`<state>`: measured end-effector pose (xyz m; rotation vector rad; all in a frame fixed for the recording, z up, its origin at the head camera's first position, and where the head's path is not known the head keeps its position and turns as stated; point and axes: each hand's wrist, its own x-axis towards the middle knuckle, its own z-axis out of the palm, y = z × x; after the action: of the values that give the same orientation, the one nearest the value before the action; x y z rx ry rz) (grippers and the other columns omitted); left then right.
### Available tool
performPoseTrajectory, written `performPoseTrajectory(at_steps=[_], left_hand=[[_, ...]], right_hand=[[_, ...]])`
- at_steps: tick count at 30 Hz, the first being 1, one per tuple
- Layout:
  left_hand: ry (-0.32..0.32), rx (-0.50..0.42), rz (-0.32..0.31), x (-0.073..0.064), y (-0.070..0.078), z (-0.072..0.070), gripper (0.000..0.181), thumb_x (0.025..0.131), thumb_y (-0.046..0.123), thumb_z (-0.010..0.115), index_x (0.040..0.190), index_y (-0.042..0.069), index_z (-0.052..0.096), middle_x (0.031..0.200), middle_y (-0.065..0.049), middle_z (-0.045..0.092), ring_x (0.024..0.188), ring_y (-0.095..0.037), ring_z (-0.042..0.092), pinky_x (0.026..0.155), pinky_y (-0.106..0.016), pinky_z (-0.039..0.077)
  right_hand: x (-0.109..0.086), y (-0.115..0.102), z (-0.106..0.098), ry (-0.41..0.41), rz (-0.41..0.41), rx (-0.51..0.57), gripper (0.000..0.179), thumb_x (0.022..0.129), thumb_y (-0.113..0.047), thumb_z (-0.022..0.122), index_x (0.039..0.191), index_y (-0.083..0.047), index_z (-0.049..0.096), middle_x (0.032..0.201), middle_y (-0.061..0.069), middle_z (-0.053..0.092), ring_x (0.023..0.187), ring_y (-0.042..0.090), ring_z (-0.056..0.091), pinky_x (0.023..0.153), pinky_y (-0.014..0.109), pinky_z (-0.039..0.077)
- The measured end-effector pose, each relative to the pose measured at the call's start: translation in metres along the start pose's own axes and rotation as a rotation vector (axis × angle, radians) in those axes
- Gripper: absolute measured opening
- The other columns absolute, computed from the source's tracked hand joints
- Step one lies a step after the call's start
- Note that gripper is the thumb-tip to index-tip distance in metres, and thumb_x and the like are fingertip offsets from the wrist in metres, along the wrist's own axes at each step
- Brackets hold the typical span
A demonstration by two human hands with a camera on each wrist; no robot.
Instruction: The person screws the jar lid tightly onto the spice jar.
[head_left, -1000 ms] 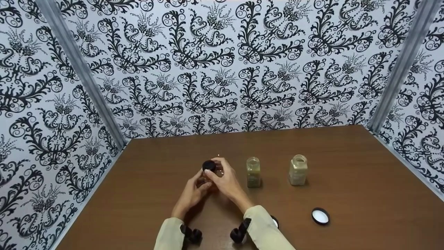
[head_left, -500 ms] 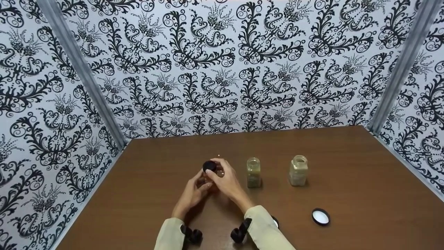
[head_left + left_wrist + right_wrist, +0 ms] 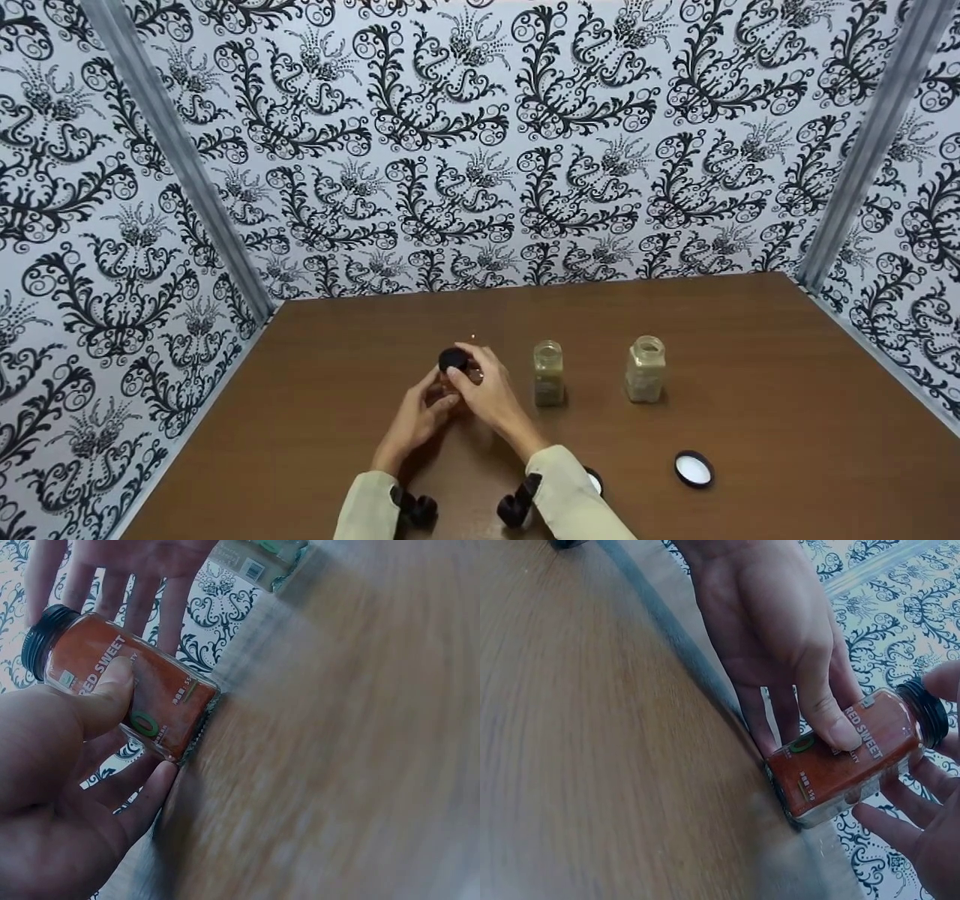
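Note:
A glass spice jar [image 3: 169, 682] of orange-red powder, labelled "RED SWEET", stands in front of me with a black screw lid [image 3: 452, 358] on its neck. My left hand [image 3: 420, 421] grips the jar's body, its thumb pressed on the label and its fingers behind the glass. From the right, my right hand [image 3: 489, 386] holds the lid between thumb and fingers. In the right wrist view the lid's ribbed side [image 3: 926, 712] shows between those fingers, and the jar's base sits at the wooden surface.
Two uncapped spice jars stand to the right: one with dull green contents [image 3: 549, 379], another with paler contents [image 3: 645, 373]. A black lid [image 3: 694, 469] lies white side up on the brown table [image 3: 780, 375]. A second upturned lid [image 3: 595, 481] is partly hidden by my right sleeve.

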<state>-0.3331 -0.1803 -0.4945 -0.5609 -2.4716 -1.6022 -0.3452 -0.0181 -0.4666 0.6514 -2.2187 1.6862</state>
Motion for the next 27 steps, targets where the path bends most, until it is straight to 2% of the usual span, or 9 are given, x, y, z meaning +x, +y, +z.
performPoseTrajectory(at_steps=[3,9,16,19,23,27], left_hand=[[0.006,0.006,-0.001,-0.0004,-0.0002,0.0001,0.061,0.099,0.01,0.061,0.152,-0.005,0.034,0.132,-0.031,0.06,0.119,-0.041,0.062,0.092,-0.032,0.054],[0.012,0.002,-0.007,-0.0019,-0.0002,0.0004,0.061,0.099,0.009,0.061,0.153,-0.003,0.035,0.131,-0.029,0.062,0.118,-0.039,0.063,0.093,-0.035,0.054],[0.013,0.001,0.004,-0.0016,0.0008,0.0002,0.061,0.099,0.01,0.062,0.152,-0.003,0.035,0.13,-0.028,0.063,0.118,-0.039,0.064,0.093,-0.035,0.053],[-0.008,-0.023,-0.005,-0.0016,0.0012,-0.0003,0.063,0.099,0.01,0.06,0.153,-0.004,0.031,0.137,-0.03,0.058,0.124,-0.041,0.06,0.098,-0.037,0.053],[-0.028,-0.062,-0.015,-0.0017,0.0019,-0.0007,0.065,0.1,0.009,0.059,0.155,-0.006,0.027,0.143,-0.032,0.052,0.128,-0.042,0.057,0.101,-0.035,0.053],[-0.023,-0.057,-0.011,-0.0017,0.0021,-0.0003,0.064,0.1,0.008,0.059,0.154,-0.005,0.028,0.143,-0.031,0.051,0.128,-0.041,0.057,0.1,-0.035,0.053]], right_hand=[[-0.0005,-0.0002,0.0009,0.011,-0.007,0.004,0.039,0.093,-0.021,0.067,0.13,-0.007,0.061,0.121,0.017,0.063,0.112,0.031,0.062,0.096,0.043,0.052],[-0.0014,-0.0008,0.0021,0.013,0.033,0.054,0.038,0.091,-0.021,0.072,0.124,-0.007,0.06,0.122,0.014,0.063,0.111,0.031,0.063,0.096,0.04,0.052],[-0.002,-0.0017,0.001,0.009,0.038,0.054,0.044,0.093,-0.023,0.068,0.133,-0.008,0.059,0.127,0.016,0.062,0.115,0.031,0.062,0.1,0.046,0.05],[-0.0019,-0.0024,0.0001,0.001,0.034,0.049,0.042,0.095,-0.021,0.065,0.135,-0.011,0.06,0.126,0.015,0.061,0.115,0.029,0.061,0.099,0.044,0.051],[-0.0006,-0.0013,-0.0002,0.002,0.023,0.054,0.039,0.095,-0.021,0.066,0.131,-0.007,0.061,0.124,0.015,0.062,0.112,0.027,0.061,0.095,0.04,0.051],[-0.0002,-0.0001,0.0004,0.014,0.017,0.087,0.037,0.093,-0.021,0.069,0.126,-0.005,0.06,0.122,0.015,0.063,0.109,0.028,0.062,0.095,0.042,0.052]])
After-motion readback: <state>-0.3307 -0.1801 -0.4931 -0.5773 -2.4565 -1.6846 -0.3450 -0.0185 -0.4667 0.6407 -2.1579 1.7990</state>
